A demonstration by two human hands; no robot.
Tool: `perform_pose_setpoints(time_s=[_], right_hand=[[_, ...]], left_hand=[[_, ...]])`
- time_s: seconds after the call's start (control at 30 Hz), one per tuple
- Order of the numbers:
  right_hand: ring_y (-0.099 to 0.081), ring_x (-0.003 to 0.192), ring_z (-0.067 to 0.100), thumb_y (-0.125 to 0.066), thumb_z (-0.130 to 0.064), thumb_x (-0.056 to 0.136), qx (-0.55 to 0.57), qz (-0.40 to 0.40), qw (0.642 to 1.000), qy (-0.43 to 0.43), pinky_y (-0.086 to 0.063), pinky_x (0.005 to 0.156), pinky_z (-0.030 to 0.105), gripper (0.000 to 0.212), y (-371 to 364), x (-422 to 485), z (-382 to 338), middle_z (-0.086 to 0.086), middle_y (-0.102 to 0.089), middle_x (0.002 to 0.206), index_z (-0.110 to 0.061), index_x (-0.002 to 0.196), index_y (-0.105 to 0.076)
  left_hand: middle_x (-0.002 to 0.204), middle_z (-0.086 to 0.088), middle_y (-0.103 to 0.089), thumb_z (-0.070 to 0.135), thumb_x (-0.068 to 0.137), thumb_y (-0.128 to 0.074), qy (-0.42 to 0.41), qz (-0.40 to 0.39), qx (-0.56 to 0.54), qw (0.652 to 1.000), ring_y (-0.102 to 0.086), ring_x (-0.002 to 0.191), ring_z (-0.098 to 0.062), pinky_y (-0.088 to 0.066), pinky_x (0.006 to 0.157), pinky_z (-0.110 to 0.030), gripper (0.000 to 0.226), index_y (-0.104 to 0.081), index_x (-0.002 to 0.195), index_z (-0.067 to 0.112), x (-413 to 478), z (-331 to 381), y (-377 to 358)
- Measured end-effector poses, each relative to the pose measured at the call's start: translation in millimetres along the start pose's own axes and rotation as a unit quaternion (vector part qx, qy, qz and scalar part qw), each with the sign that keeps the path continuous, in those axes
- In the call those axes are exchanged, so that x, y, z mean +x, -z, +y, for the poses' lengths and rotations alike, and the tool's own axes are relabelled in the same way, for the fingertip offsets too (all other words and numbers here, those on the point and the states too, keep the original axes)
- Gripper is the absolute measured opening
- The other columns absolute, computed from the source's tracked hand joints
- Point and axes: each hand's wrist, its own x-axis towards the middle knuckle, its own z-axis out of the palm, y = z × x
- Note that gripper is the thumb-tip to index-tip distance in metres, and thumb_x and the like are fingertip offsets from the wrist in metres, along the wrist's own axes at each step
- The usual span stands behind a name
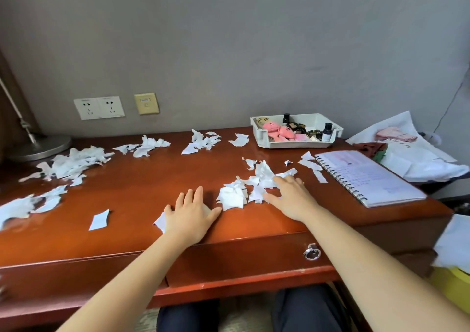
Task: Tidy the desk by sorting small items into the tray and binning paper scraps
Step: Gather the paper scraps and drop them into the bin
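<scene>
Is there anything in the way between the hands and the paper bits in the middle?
No, nothing visible. The right hand lies flat on the middle pile of paper scraps, and the left hand rests on a single scrap near the front edge of the desk.

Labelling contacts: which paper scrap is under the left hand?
The small scrap peeking from beneath the left hand; the similar lone scrap farther left lies untouched.

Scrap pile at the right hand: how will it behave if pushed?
Probably very light and floppy: the paper scraps are thin, torn and crumpled. Likely to slide easily, since the desk looks glossy. As loose pieces they may scatter rather than move together.
</scene>
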Motion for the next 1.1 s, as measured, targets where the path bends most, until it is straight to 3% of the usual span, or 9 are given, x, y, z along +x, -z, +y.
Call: perform_pose_setpoints(time_s=[0.2,0.43,0.63,0.87,0.97,1.1], right_hand=[[-0.033,0.132,0.023,-0.049,-0.038,0.095,0.044,0.056,0.997,0.041,-0.033,0.109,0.036,0.050,-26,4,-21,0.003,-0.043,0.141,-0.018,0.140,-0.042],[-0.037,0.130,0.021,-0.053,-0.030,0.094,0.100,0.066,0.992,0.048,-0.038,0.107,0.037,0.043,-31,16,-19,0.002,-0.049,0.135,-0.019,0.135,-0.050],[-0.039,0.126,0.020,-0.050,-0.027,0.096,0.083,0.060,0.992,0.073,-0.035,0.107,0.033,0.037,-32,25,-20,0.000,-0.050,0.130,-0.021,0.133,-0.054],[-0.041,0.121,0.017,-0.053,-0.028,0.095,0.090,0.058,0.991,0.079,-0.038,0.104,0.031,0.031,-32,32,-20,-0.002,-0.052,0.122,-0.019,0.123,-0.062],[-0.041,0.120,0.015,-0.061,-0.038,0.089,0.095,0.044,0.991,0.085,-0.037,0.104,0.031,0.039,-31,34,-21,-0.004,-0.053,0.120,-0.018,0.122,-0.062],[-0.047,0.113,0.017,-0.062,-0.034,0.089,0.098,0.057,0.989,0.091,-0.042,0.099,0.034,0.032,-32,39,-23,-0.001,-0.056,0.115,-0.014,0.114,-0.064]], left_hand=[[0.157,0.000,-0.023,0.056,0.093,-0.036,-0.066,0.024,-0.033,0.997,-0.019,0.146,-0.021,-0.017,0.118,-0.044,0.067,-0.019,0.149,0.023,8,2,-4],[0.150,0.004,-0.035,0.055,0.092,-0.041,-0.157,0.032,-0.053,0.986,-0.031,0.138,-0.020,-0.024,0.112,-0.039,0.064,-0.026,0.147,0.027,29,15,-9],[0.127,0.004,-0.051,0.046,0.093,-0.048,-0.176,0.085,-0.048,0.980,-0.043,0.117,-0.020,-0.031,0.099,-0.032,0.045,-0.049,0.132,0.023,48,28,-15],[0.101,-0.001,-0.061,0.033,0.093,-0.048,-0.172,0.136,-0.059,0.974,-0.054,0.099,-0.023,-0.034,0.084,-0.031,0.022,-0.058,0.105,0.016,64,22,-17],[0.099,-0.001,-0.062,0.030,0.094,-0.049,-0.173,0.148,-0.072,0.971,-0.055,0.098,-0.022,-0.035,0.084,-0.031,0.020,-0.060,0.103,0.016,69,17,-17],[0.099,-0.001,-0.062,0.029,0.094,-0.050,-0.176,0.155,-0.087,0.968,-0.055,0.098,-0.022,-0.035,0.085,-0.031,0.019,-0.060,0.104,0.017,72,15,-15]])
